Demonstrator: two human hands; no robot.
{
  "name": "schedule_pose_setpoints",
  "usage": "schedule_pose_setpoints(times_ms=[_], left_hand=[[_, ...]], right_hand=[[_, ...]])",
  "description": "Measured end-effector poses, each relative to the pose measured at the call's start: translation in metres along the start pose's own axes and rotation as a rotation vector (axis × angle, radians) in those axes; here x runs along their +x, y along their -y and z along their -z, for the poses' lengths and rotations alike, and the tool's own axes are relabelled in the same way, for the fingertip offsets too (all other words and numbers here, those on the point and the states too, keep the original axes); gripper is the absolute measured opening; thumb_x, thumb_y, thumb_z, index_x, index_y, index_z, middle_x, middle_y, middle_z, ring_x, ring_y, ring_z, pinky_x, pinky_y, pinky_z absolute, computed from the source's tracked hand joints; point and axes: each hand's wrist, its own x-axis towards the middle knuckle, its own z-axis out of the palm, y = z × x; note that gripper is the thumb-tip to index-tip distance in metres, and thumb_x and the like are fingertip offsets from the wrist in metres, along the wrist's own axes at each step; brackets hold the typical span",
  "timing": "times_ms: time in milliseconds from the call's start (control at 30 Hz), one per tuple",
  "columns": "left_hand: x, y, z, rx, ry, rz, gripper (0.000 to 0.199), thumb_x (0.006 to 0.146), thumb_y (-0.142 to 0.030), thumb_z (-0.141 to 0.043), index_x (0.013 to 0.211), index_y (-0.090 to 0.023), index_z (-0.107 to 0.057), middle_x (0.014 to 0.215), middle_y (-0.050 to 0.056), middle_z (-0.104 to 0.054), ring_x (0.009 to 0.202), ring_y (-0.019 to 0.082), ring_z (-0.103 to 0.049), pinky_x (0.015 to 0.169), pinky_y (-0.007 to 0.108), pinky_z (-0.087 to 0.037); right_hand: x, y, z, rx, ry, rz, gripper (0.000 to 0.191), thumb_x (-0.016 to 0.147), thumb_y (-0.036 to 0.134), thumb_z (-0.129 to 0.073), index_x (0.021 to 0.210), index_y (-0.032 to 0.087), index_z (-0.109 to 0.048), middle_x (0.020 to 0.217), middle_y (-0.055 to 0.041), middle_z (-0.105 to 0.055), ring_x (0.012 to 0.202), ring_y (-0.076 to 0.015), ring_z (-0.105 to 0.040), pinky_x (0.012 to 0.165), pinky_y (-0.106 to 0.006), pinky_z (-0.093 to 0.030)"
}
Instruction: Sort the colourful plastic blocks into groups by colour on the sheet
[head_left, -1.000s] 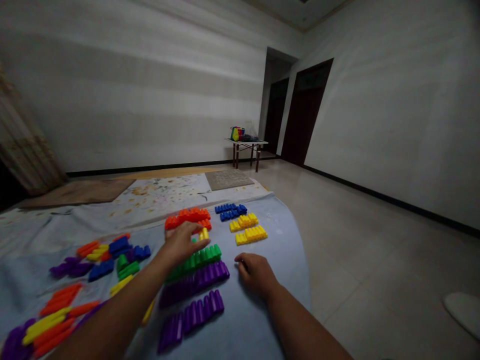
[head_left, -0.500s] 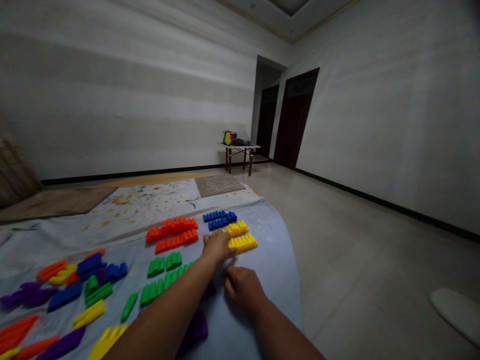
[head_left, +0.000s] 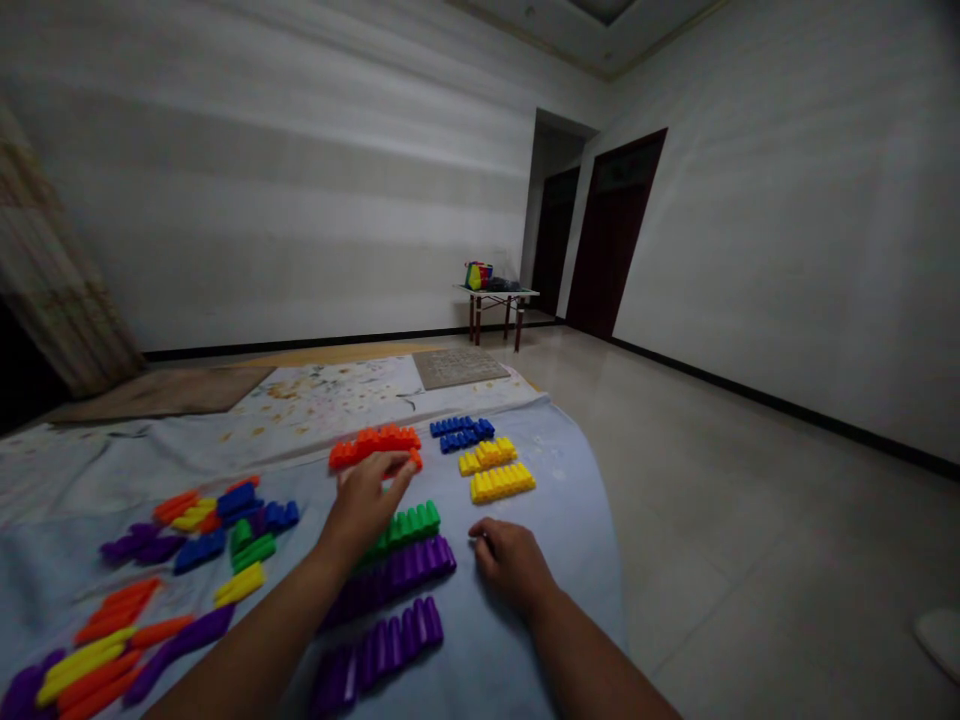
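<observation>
My left hand point(head_left: 367, 500) reaches over the front row of orange plastic blocks point(head_left: 417, 459). Its fingers and thumb grip along that row, hiding most of it. Behind lies another orange row point(head_left: 375, 442). My right hand point(head_left: 514, 562) rests on the cloth with its fingers curled in and nothing visible in them. Just beyond it are two rows of yellow blocks point(head_left: 502, 482), with blue rows point(head_left: 463, 433) farther back. Green blocks point(head_left: 417, 522) and two purple rows point(head_left: 401, 640) lie between and below my forearms, partly covered by my left arm.
Loose mixed blocks point(head_left: 202, 545) are scattered at the left of the cloth-covered table point(head_left: 577, 520). A grey-brown mat point(head_left: 459, 368) and a brown board point(head_left: 165, 390) lie at the back. A small table point(head_left: 495, 294) with colourful items stands by the far wall.
My left hand has moved left from the yellow rows to the front orange row. My right hand stays curled near the yellow blocks. The view has swung slightly left.
</observation>
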Motion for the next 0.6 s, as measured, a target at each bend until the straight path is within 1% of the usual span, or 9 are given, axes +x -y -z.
schedule_pose_setpoints(times_ms=[67, 133, 200, 267, 333, 433, 600], left_hand=[[-0.023, 0.028, 0.018, -0.022, -0.065, 0.039, 0.040, 0.081, -0.051, -0.039, 0.098, -0.022, -0.061, 0.103, 0.003, -0.065, 0.098, 0.020, -0.058, 0.086, 0.031, -0.043], [-0.046, 0.055, 0.031, -0.019, -0.096, 0.116, 0.041, 0.080, -0.052, -0.039, 0.097, -0.022, -0.061, 0.101, 0.003, -0.066, 0.096, 0.021, -0.059, 0.084, 0.031, -0.044], [-0.069, 0.078, 0.039, -0.002, -0.135, 0.175, 0.041, 0.079, -0.051, -0.040, 0.098, -0.021, -0.061, 0.101, 0.004, -0.066, 0.097, 0.022, -0.059, 0.086, 0.030, -0.044], [-0.088, 0.093, 0.044, 0.016, -0.169, 0.234, 0.040, 0.079, -0.050, -0.040, 0.098, -0.021, -0.061, 0.102, 0.004, -0.065, 0.097, 0.022, -0.058, 0.086, 0.030, -0.044], [-0.104, 0.101, 0.048, 0.027, -0.187, 0.273, 0.039, 0.080, -0.049, -0.038, 0.098, -0.021, -0.060, 0.102, 0.005, -0.065, 0.097, 0.021, -0.059, 0.086, 0.030, -0.045], [-0.120, 0.105, 0.052, 0.024, -0.209, 0.269, 0.038, 0.081, -0.046, -0.037, 0.098, -0.021, -0.059, 0.102, 0.005, -0.064, 0.098, 0.021, -0.058, 0.089, 0.030, -0.043], [-0.132, 0.111, 0.054, 0.009, -0.265, 0.265, 0.035, 0.082, -0.043, -0.038, 0.096, -0.020, -0.060, 0.102, 0.005, -0.064, 0.100, 0.020, -0.057, 0.090, 0.031, -0.043]], right_hand=[[0.000, 0.002, 0.002, -0.018, 0.004, -0.009, 0.023, 0.080, 0.017, -0.045, 0.094, 0.022, -0.063, 0.088, -0.0028, -0.070, 0.082, -0.0149, -0.064, 0.076, -0.023, -0.044], [-0.001, 0.004, 0.004, -0.043, 0.008, -0.012, 0.023, 0.080, 0.018, -0.045, 0.093, 0.022, -0.064, 0.088, -0.0033, -0.071, 0.082, -0.0154, -0.064, 0.076, -0.023, -0.044], [-0.002, 0.005, 0.006, -0.063, 0.012, -0.007, 0.023, 0.081, 0.019, -0.045, 0.094, 0.021, -0.064, 0.088, -0.0039, -0.070, 0.082, -0.0158, -0.064, 0.076, -0.024, -0.044], [-0.003, 0.007, 0.007, -0.078, 0.019, 0.005, 0.023, 0.081, 0.019, -0.044, 0.094, 0.021, -0.064, 0.089, -0.0045, -0.070, 0.083, -0.0161, -0.064, 0.076, -0.024, -0.044], [-0.005, 0.007, 0.007, -0.094, 0.024, 0.015, 0.024, 0.082, 0.019, -0.043, 0.095, 0.020, -0.063, 0.090, -0.0048, -0.070, 0.084, -0.0160, -0.064, 0.077, -0.024, -0.044], [-0.007, 0.007, 0.005, -0.126, 0.038, 0.024, 0.024, 0.083, 0.020, -0.042, 0.096, 0.020, -0.062, 0.092, -0.0050, -0.070, 0.086, -0.0162, -0.063, 0.079, -0.025, -0.044], [-0.008, 0.000, 0.004, -0.129, 0.034, 0.016, 0.025, 0.082, 0.021, -0.042, 0.096, 0.020, -0.062, 0.093, -0.0054, -0.069, 0.086, -0.0170, -0.064, 0.080, -0.027, -0.046]])
